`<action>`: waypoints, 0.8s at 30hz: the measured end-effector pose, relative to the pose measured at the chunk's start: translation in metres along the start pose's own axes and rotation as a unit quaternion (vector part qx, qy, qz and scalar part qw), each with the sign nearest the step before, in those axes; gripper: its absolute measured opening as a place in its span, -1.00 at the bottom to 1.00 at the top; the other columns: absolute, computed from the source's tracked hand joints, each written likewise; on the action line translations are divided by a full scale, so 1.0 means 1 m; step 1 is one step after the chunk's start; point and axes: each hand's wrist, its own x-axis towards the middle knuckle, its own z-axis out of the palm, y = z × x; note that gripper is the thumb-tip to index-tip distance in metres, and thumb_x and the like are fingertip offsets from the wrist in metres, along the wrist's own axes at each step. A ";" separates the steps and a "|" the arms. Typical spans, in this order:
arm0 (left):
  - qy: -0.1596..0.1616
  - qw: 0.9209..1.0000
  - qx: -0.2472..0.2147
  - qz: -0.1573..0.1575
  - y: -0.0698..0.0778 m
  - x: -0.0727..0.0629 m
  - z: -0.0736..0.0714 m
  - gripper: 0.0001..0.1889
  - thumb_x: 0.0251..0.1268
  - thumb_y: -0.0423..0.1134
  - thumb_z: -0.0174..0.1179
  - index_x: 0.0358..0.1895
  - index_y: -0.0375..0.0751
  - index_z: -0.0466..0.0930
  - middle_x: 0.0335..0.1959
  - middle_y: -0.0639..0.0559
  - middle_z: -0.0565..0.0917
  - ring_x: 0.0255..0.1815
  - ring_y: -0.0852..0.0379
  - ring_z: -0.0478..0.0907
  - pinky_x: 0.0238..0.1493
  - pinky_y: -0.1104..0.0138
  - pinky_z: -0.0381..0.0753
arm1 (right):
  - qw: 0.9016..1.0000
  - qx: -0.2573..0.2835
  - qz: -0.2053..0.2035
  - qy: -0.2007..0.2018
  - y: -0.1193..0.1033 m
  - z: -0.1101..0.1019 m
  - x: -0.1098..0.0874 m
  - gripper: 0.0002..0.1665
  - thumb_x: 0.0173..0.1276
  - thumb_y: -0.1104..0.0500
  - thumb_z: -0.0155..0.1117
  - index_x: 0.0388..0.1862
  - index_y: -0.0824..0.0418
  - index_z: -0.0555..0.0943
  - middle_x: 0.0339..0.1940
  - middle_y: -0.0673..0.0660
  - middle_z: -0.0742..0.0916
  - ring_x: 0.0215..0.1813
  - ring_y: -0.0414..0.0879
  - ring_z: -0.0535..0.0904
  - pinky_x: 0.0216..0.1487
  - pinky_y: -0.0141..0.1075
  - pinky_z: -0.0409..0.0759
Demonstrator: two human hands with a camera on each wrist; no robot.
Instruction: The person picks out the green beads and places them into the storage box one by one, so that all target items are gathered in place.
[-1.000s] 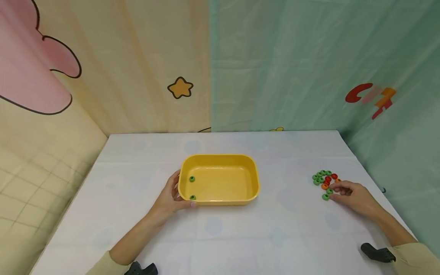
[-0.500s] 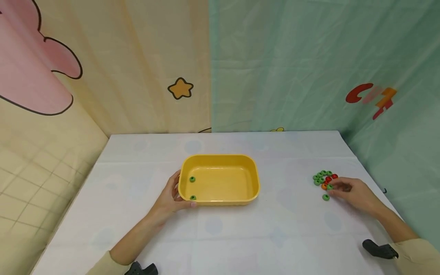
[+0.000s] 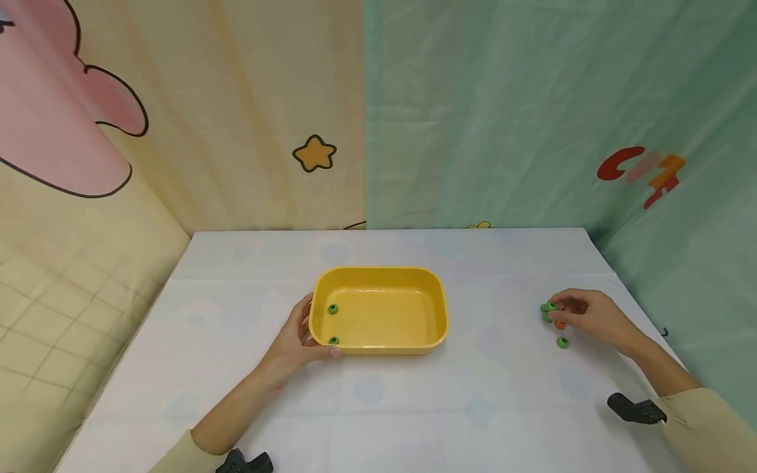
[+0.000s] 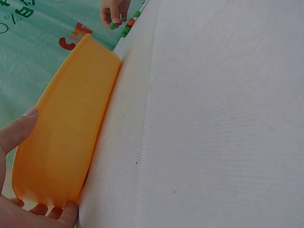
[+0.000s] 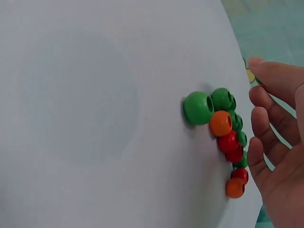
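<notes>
Where two drapes meet behind the work, the cream drape [image 3: 248, 98] fills the left and the green drape [image 3: 503, 98] the right. Before them lies the counter [image 3: 402, 407], covered in a white cloth with pale dots. Near its middle stands the tray [image 3: 384, 315], yellow, rounded at the corners and well apart from the loose beads to its right.

At the tray's left end is the left hand [image 3: 296, 344], its grip holding the tray: thumb over the near side, fingers curled round the end wall. The right hand [image 3: 594, 315] is above the loose beads, its grip narrow, thumb and forefinger pinching a green bead [image 4: 113, 25]. A black mount [image 3: 635, 408] is seen at the right wrist.

Smallest are the beads. Two tray beads [image 3: 334, 309], both green, lie towards the left end, one at the near wall. On the counter, the cluster [image 5: 228, 141] contains green, red and orange beads, set closely together and partly hidden by the right hand in the head view. Nearer the person, just beside the cluster, lies a lone bead [image 3: 562, 342], also green.
</notes>
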 end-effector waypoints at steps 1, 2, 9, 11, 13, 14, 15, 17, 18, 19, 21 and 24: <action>0.000 1.000 0.001 0.000 0.000 0.000 0.000 0.19 0.07 -0.43 0.58 0.68 -0.01 -0.08 0.66 -0.03 0.03 0.64 -0.10 0.01 0.51 0.17 0.27 | 1.000 0.000 0.001 -0.002 -0.003 0.001 0.003 -0.65 0.41 0.16 0.47 0.04 0.36 0.69 -0.35 0.08 0.71 -0.33 -0.13 0.59 -0.38 -0.36 0.59; -0.001 1.000 0.004 0.000 0.001 0.000 -0.001 0.20 0.07 -0.42 0.59 0.68 -0.01 -0.08 0.66 -0.04 0.03 0.65 -0.10 0.00 0.51 0.17 0.26 | 1.000 0.001 0.000 -0.005 -0.007 0.002 0.007 -0.65 0.41 0.16 0.47 0.04 0.35 0.69 -0.35 0.08 0.70 -0.33 -0.12 0.59 -0.39 -0.35 0.59; 0.004 1.000 0.005 0.006 0.002 -0.003 -0.004 0.19 0.07 -0.45 0.57 0.68 -0.03 -0.09 0.66 -0.05 0.03 0.64 -0.11 0.00 0.51 0.16 0.26 | 1.000 -0.009 -0.012 -0.010 -0.029 0.016 0.036 -0.67 0.41 0.10 0.47 0.01 0.28 0.71 -0.29 0.08 0.67 -0.26 -0.04 0.56 -0.41 -0.32 0.60; 0.000 1.000 0.004 0.008 0.002 -0.002 -0.004 0.18 0.08 -0.46 0.56 0.67 -0.04 -0.09 0.65 -0.06 0.04 0.64 -0.12 0.02 0.51 0.14 0.26 | 1.000 -0.012 -0.016 -0.010 -0.034 0.019 0.042 -0.68 0.40 0.09 0.48 0.00 0.26 0.72 -0.27 0.06 0.68 -0.23 -0.03 0.57 -0.37 -0.33 0.61; -0.003 1.000 0.004 0.008 0.002 -0.001 -0.003 0.18 0.08 -0.45 0.56 0.67 -0.04 -0.09 0.64 -0.07 0.05 0.63 -0.12 0.02 0.52 0.13 0.25 | 1.000 -0.014 -0.020 -0.014 -0.039 0.020 0.046 -0.69 0.40 0.09 0.48 0.00 0.25 0.73 -0.26 0.06 0.68 -0.22 -0.01 0.57 -0.33 -0.32 0.61; -0.004 1.000 0.004 0.008 0.002 -0.001 -0.003 0.19 0.07 -0.45 0.56 0.67 -0.05 -0.09 0.64 -0.07 0.05 0.63 -0.12 0.02 0.53 0.11 0.24 | 1.000 -0.015 -0.022 -0.016 -0.041 0.021 0.048 -0.70 0.40 0.09 0.48 -0.01 0.24 0.73 -0.26 0.06 0.68 -0.21 -0.01 0.57 -0.32 -0.31 0.61; -0.003 1.000 0.005 0.007 0.002 -0.001 -0.002 0.19 0.07 -0.44 0.57 0.68 -0.04 -0.09 0.64 -0.07 0.05 0.64 -0.11 0.02 0.53 0.11 0.23 | 0.999 -0.016 -0.025 -0.018 -0.043 0.021 0.051 -0.71 0.40 0.09 0.48 -0.01 0.23 0.73 -0.26 0.06 0.69 -0.21 0.00 0.56 -0.30 -0.32 0.61; -0.001 1.000 0.006 0.004 0.003 0.000 -0.002 0.20 0.06 -0.42 0.59 0.68 -0.03 -0.09 0.65 -0.06 0.05 0.64 -0.11 0.01 0.54 0.11 0.22 | 0.999 -0.017 -0.031 -0.022 -0.048 0.022 0.056 -0.71 0.40 0.09 0.49 -0.01 0.23 0.73 -0.25 0.05 0.69 -0.19 0.00 0.55 -0.28 -0.31 0.61; -0.001 1.000 0.005 0.004 0.003 0.000 -0.001 0.20 0.06 -0.42 0.59 0.68 -0.02 -0.09 0.65 -0.06 0.04 0.64 -0.11 0.01 0.54 0.10 0.21 | 0.999 -0.016 -0.034 -0.026 -0.050 0.023 0.058 -0.70 0.40 0.10 0.49 0.00 0.23 0.73 -0.24 0.05 0.69 -0.18 0.00 0.55 -0.27 -0.31 0.60; -0.001 1.000 0.006 0.003 0.003 0.000 -0.001 0.21 0.06 -0.42 0.59 0.68 -0.02 -0.09 0.65 -0.06 0.04 0.64 -0.11 0.01 0.54 0.11 0.21 | 0.999 -0.015 -0.037 -0.028 -0.052 0.023 0.061 -0.70 0.40 0.10 0.49 0.00 0.24 0.73 -0.23 0.05 0.70 -0.17 0.00 0.55 -0.26 -0.31 0.61; -0.002 1.000 0.005 0.003 0.002 0.000 -0.001 0.20 0.06 -0.42 0.59 0.68 -0.02 -0.09 0.65 -0.05 0.04 0.64 -0.11 0.01 0.53 0.12 0.22 | 0.998 -0.012 -0.042 -0.035 -0.055 0.025 0.066 -0.71 0.40 0.13 0.49 0.01 0.25 0.73 -0.22 0.05 0.70 -0.16 0.00 0.54 -0.23 -0.31 0.61; -0.002 1.000 0.002 0.003 0.000 0.000 -0.001 0.20 0.06 -0.43 0.58 0.68 -0.03 -0.08 0.65 -0.05 0.05 0.64 -0.11 0.01 0.52 0.14 0.25 | 0.997 -0.004 -0.049 -0.053 -0.061 0.028 0.072 -0.71 0.40 0.16 0.48 0.03 0.26 0.73 -0.20 0.05 0.71 -0.14 0.02 0.54 -0.21 -0.30 0.61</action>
